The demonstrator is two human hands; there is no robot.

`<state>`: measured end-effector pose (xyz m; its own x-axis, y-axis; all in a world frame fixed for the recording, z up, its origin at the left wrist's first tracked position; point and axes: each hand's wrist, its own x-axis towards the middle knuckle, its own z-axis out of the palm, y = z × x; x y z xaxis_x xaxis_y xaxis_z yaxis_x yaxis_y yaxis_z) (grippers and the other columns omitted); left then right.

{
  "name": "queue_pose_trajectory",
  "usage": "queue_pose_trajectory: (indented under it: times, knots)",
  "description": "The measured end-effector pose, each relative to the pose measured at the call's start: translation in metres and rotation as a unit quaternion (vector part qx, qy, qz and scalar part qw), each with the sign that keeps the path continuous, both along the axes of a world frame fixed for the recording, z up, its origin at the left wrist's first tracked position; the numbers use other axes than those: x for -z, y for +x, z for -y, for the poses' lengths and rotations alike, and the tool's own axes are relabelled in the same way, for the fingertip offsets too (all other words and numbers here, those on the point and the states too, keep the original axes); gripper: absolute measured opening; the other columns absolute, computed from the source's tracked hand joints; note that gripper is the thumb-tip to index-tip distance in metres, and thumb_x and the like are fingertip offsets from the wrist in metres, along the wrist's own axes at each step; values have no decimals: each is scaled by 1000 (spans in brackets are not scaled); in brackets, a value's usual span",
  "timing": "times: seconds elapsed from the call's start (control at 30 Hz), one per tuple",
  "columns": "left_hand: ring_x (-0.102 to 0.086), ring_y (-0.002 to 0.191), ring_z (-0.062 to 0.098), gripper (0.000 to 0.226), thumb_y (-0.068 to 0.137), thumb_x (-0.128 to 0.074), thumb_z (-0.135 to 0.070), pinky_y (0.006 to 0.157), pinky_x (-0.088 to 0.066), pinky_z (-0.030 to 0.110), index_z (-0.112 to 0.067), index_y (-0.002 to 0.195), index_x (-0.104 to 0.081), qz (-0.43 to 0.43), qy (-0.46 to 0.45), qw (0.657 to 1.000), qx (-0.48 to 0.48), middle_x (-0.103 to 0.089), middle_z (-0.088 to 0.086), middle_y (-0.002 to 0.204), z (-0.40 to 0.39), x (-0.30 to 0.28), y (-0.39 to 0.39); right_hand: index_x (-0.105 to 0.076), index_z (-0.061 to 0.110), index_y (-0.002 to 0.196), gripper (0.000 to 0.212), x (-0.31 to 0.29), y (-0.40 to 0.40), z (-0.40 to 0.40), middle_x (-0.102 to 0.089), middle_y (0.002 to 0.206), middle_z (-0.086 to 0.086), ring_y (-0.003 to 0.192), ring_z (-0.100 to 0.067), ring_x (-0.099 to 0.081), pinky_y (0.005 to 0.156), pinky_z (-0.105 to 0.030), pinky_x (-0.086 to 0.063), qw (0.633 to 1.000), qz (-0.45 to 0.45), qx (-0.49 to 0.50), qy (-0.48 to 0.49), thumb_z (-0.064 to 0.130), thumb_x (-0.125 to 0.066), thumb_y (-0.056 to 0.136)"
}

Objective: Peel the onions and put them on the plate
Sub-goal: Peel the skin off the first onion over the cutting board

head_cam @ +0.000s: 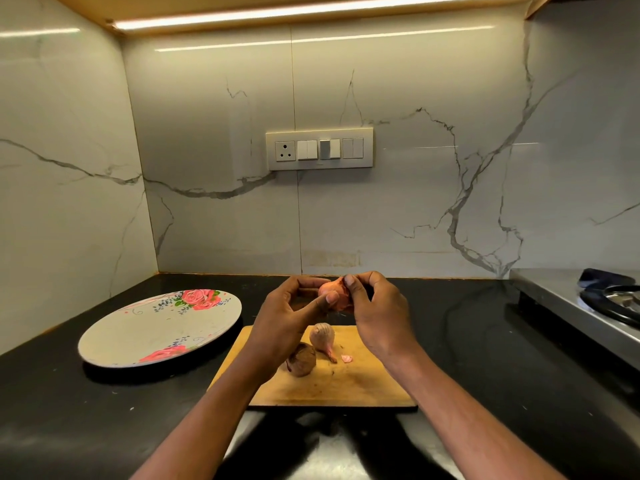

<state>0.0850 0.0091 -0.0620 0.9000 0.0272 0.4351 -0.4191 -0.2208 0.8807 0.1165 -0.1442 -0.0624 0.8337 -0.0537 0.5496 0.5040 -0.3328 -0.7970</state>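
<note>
My left hand (pixel 294 306) and right hand (pixel 375 310) both pinch one onion (pixel 330 294) between them, fingers curled round it, held above the far edge of the board (pixel 363 382). Two more onions, pale (pixel 322 336) and dark (pixel 302 359), lie on the board below my grip. The plate (pixel 152 336) sits left on the worktop (pixel 69 410).

black stone counter (pixel 450 341) with three things directly on it

round floral plate (pixel 159 329) lies at left, its right edge just beside the wooden cutting board (pixel 349 386) at centre near the front edge; steel stove (pixel 568 306) sits at far right against the wall. small pale specks dot the counter surface, and its polish reflects the marble wall veins.
</note>
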Motion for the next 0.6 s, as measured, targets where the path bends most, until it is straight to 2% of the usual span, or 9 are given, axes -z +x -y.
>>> queue_pose_trajectory:
  times: [0.1, 0.23, 0.37, 0.47, 0.6]
  knots:
    - [-69, 106, 11, 47, 77, -71, -40, 88, -57, 26, -21, 120, -65, -18, -25, 999, 32, -72, -2, 113, -2, -2, -1, -63, 19, 114, 27, -1, -1, 0, -66, 97, 5, 89, -7, -62, 63, -3, -47, 1000, -3, -15, 10, 38, -49, 102]
    - [-68, 110, 17, 45, 81, -69, -40, 91, -57, 31, -20, 122, -65, -35, -51, 997, 49, -71, 4, 117, -4, -1, -1, -66, 18, 111, 27, -1, 0, 1, -70, 98, 2, 95, -11, -66, 68, -11, -53, 998, -19, -52, 42, 37, -51, 102]
    - [-71, 105, 20, 46, 80, -68, -35, 86, -59, 31, -17, 123, -63, -41, -89, 994, 46, -68, 9, 120, -3, -2, -2, -69, 17, 109, 23, -3, -5, 1, -73, 97, 3, 92, -10, -69, 70, -14, -54, 984, -49, -133, 112, 34, -65, 95]
    - [-71, 106, 20, 45, 80, -68, -32, 87, -59, 32, -17, 123, -64, -38, -97, 993, 47, -69, 9, 120, -4, -3, -2, -73, 16, 104, 19, -4, -7, 2, -75, 95, 0, 93, -11, -71, 75, -19, -57, 965, -84, -181, 173, 26, -74, 88]
    - [-71, 106, 23, 37, 86, -63, -27, 86, -59, 31, -15, 121, -66, -48, -106, 991, 67, -72, 8, 116, -6, -3, -2, -74, 9, 97, 12, -4, -5, 7, -75, 94, -8, 89, -15, -69, 76, -22, -57, 951, -109, -196, 212, 17, -73, 88]
